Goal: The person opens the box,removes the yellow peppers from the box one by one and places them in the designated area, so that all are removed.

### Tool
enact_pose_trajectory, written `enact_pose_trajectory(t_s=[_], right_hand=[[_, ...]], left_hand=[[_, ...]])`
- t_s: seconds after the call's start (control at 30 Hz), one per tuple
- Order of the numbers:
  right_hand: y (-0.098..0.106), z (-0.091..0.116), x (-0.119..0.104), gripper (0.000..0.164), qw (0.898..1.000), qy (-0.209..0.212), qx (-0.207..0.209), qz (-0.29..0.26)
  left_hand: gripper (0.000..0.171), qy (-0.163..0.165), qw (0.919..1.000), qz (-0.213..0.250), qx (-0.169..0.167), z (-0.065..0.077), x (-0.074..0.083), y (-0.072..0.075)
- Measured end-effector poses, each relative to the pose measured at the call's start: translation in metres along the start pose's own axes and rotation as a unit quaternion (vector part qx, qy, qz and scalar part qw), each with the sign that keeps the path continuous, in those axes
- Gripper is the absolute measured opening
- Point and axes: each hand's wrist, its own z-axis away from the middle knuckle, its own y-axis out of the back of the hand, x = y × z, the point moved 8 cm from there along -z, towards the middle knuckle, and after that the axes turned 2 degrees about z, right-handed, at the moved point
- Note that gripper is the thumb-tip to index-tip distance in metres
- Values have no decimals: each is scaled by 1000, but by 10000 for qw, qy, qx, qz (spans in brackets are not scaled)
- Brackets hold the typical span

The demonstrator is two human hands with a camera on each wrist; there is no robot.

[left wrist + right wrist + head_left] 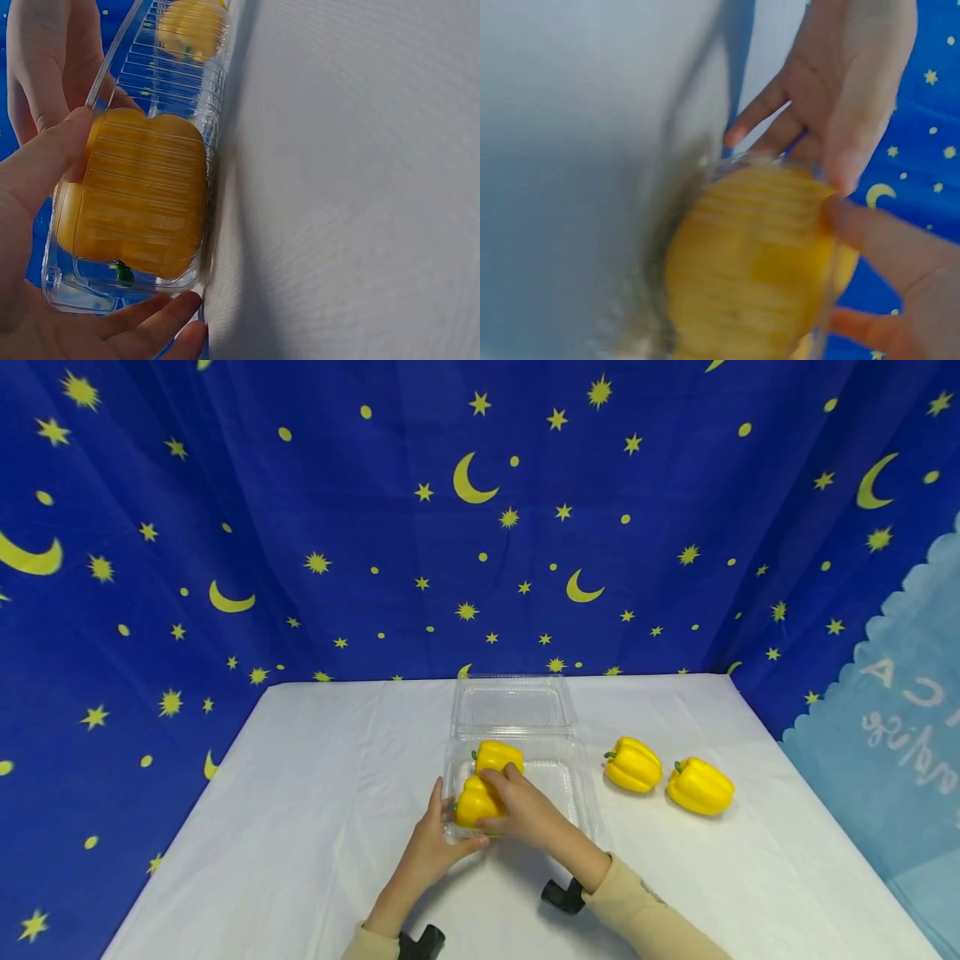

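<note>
A clear plastic hinged container (588, 793) lies with its lid (513, 706) folded back, away from me. Two yellow bell peppers are on its left side: a farther pepper (497, 755) and a nearer pepper (474, 806). My right hand (528, 810) grips the nearer one from above, thumb at its near side. My left hand (431, 847) holds the container's near left corner, its thumb along the front rim and its fingers by the left wall. Through the ribbed front wall, the left wrist view shows the nearer pepper (142, 195) with its green stem to the left.
Two more yellow bell peppers, a left one (633, 765) and a right one (701, 786), lie on the white tablecloth (315, 793) right of the container. A blue curtain (375, 527) with moons and stars stands behind. A light-blue cloth (892, 760) hangs at the right.
</note>
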Motion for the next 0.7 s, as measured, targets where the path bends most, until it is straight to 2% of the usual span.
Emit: enact_pose_trajectory(t_s=[0.2, 0.43, 0.7], right_hand=[[-3, 1, -3, 65, 9995, -312, -16, -61], [-5, 2, -5, 65, 9980, -374, 467, -204], [-12, 0, 3, 63, 9922, -361, 744, -937]], left_hand=[[118, -40, 10000, -64, 8, 0, -1, 0], [117, -112, 9996, -247, 53, 0, 0, 1], [117, -91, 9997, -207, 37, 1, 2, 0]])
